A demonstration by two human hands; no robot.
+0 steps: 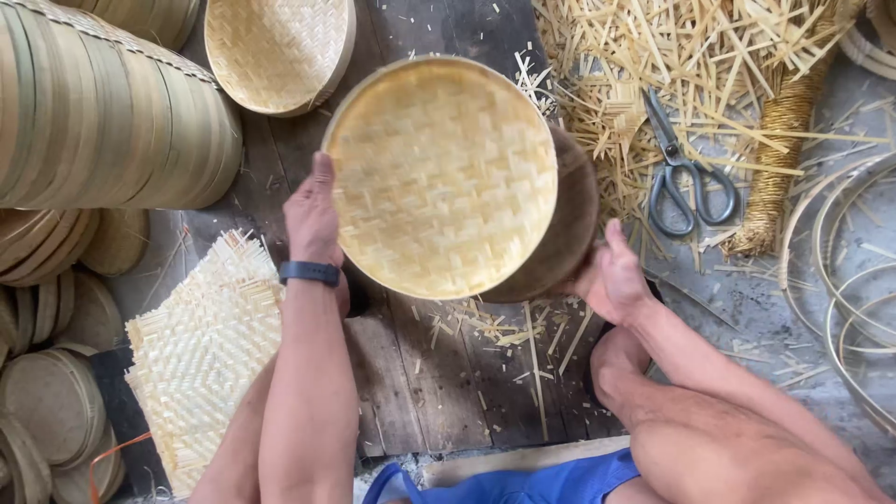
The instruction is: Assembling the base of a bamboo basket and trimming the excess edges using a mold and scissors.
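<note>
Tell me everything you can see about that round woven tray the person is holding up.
The round woven tray is pale yellow, made of flat bamboo-like strips plaited in a criss-cross pattern, with a thin bent rim around it. It looks clean and whole. It is held tilted, woven face toward the camera, above a dark wooden board. The left hand grips its left edge; the right hand is at its lower right, beside a darker round piece behind it.

We see dark wooden floor planks (439, 383) meeting grey, perhaps concrete, ground (747, 317) on the right, littered with straw-coloured offcuts in even daylight.
</note>
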